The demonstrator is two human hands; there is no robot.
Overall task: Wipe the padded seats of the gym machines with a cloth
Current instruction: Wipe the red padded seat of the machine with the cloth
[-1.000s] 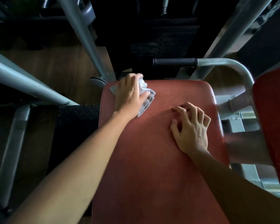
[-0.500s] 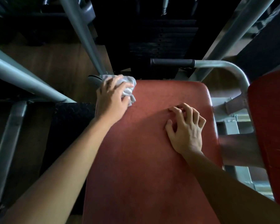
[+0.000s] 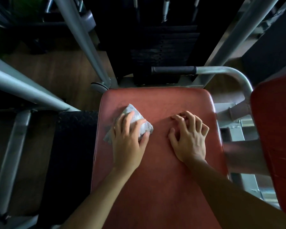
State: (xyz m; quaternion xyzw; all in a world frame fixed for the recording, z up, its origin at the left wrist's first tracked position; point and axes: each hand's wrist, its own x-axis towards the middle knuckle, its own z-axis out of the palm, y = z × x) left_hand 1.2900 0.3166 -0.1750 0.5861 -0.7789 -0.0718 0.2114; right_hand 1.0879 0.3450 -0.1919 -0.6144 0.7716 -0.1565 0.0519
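A red padded seat [image 3: 162,187] fills the middle of the view. My left hand [image 3: 127,142] presses a crumpled white cloth [image 3: 134,115] onto the seat's left part, a little way in from the far left corner. The palm covers much of the cloth. To the right, my right hand [image 3: 190,139] rests on the seat with its fingers curled and spread, holding nothing.
A second red pad [image 3: 276,138] stands at the right edge. A grey bar with a black grip [image 3: 173,70] curves past the seat's far edge. Behind it is a dark weight stack [image 3: 162,47]. Grey frame tubes [image 3: 82,40] cross the left over a wooden floor.
My left hand has drawn the cloth back from the seat's far left corner toward me and to the right. My right hand stays in place on the seat.
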